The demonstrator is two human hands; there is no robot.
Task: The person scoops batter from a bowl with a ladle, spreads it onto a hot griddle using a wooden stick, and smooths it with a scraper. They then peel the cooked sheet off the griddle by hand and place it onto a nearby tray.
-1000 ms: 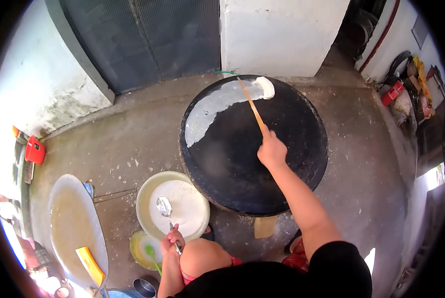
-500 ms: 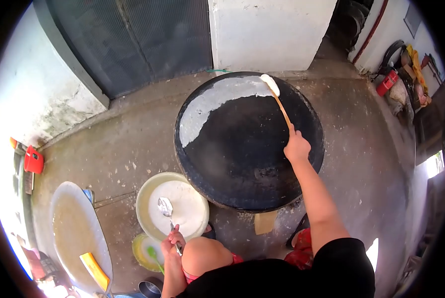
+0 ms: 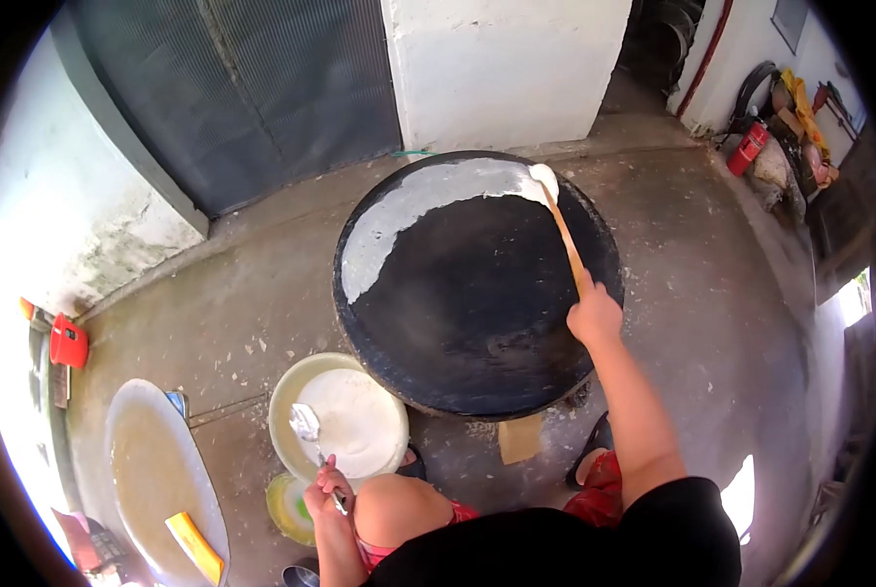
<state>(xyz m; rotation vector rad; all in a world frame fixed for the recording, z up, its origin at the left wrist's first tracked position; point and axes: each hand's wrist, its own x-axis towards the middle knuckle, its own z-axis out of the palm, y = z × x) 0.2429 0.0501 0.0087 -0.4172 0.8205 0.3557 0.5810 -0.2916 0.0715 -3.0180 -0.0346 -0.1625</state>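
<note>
My right hand (image 3: 595, 313) is closed around the handle of a wooden spreader (image 3: 566, 240). Its head, coated in white batter, presses on the far right part of a large round black griddle (image 3: 458, 323). A curved band of thin white batter (image 3: 389, 220) lies along the griddle's far left and far edge. In my left hand (image 3: 332, 489), near my knee, is a metal ladle (image 3: 305, 423) with batter on its bowl. The ladle hangs over a wide pale basin (image 3: 279, 416) of white batter, left of the griddle.
Partly behind the basin stands a yellowish bowl (image 3: 286, 514) with something green in it. To the left is a large round tray (image 3: 149, 470) with a yellow scraper-like piece (image 3: 194, 548) on it. A red bucket (image 3: 69, 340) and a red fire extinguisher (image 3: 748, 149) stand by the walls.
My right hand has drawn the spreader a little further clockwise round the rim, and the batter band is longer. The ladle has shifted left over the basin. The whole view has also moved slightly.
</note>
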